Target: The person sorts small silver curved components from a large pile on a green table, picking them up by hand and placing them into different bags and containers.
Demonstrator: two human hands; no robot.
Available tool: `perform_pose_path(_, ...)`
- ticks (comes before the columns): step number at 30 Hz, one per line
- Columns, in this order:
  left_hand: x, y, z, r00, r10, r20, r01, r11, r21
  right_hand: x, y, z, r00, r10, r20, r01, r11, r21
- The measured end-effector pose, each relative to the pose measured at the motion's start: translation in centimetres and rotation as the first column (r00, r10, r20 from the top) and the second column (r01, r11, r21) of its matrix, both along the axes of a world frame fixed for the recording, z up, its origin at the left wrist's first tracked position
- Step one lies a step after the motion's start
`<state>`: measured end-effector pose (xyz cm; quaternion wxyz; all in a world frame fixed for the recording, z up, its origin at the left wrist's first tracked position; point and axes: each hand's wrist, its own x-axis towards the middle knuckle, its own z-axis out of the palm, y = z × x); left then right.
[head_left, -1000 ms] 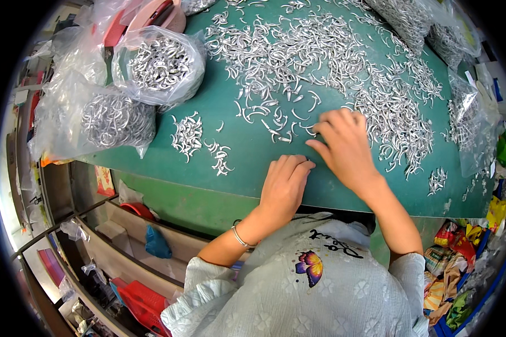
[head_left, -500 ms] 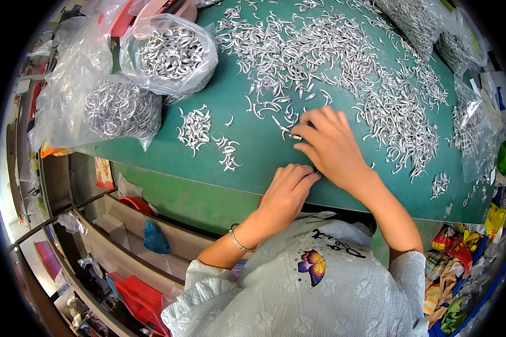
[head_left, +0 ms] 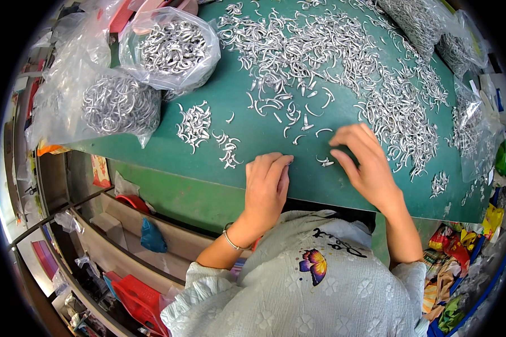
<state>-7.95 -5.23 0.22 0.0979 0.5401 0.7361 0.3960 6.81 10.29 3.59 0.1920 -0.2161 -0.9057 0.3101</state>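
Observation:
Small curved silver metal pieces (head_left: 320,53) lie in a broad spread across the green table (head_left: 208,177). My left hand (head_left: 266,182) rests at the table's near edge with its fingers curled together; what they hold, if anything, is hidden. To its right, my right hand (head_left: 364,163) is open, thumb apart from the bent fingers, with nothing visible between them. A few curved pieces (head_left: 324,162) lie just left of its thumb. Several loose ones (head_left: 305,122) are scattered beyond. Left of my left hand lie a small cluster (head_left: 226,150) and a larger heap (head_left: 194,127).
An open clear bag (head_left: 172,53) full of silver pieces stands at the back left, beside another filled bag (head_left: 120,106). More filled bags (head_left: 413,25) line the right side. A small heap (head_left: 439,184) sits near the right edge. Below left is a wooden drawer unit (head_left: 126,238).
My hands have moved apart: the left shifted left, the right moved right and toward me. A few curved pieces now show beside my right thumb.

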Motion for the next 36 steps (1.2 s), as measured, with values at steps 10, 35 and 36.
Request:
perform_pose_path(10,-0.2,-0.2,0.1,1.0,0.003,-0.006,-0.004,1.0,-0.026,-3.3,1.1,-2.6,0.998,0.035,0.057,-0.049,0.965,0.258)
perform_pose_path(35,0.3,0.0,-0.3,0.995,0.064,0.081,-0.064,0.998,0.005,-2.7,-2.5,-1.3,0.97,0.24,0.044,-0.243,0.967,0.081)
perform_pose_path(36,0.4,0.0,0.1,0.993,0.08,0.084,-0.08,0.997,0.001,-2.8,-2.1,-1.9,0.976,0.217,-0.021,-0.217,0.976,0.011)
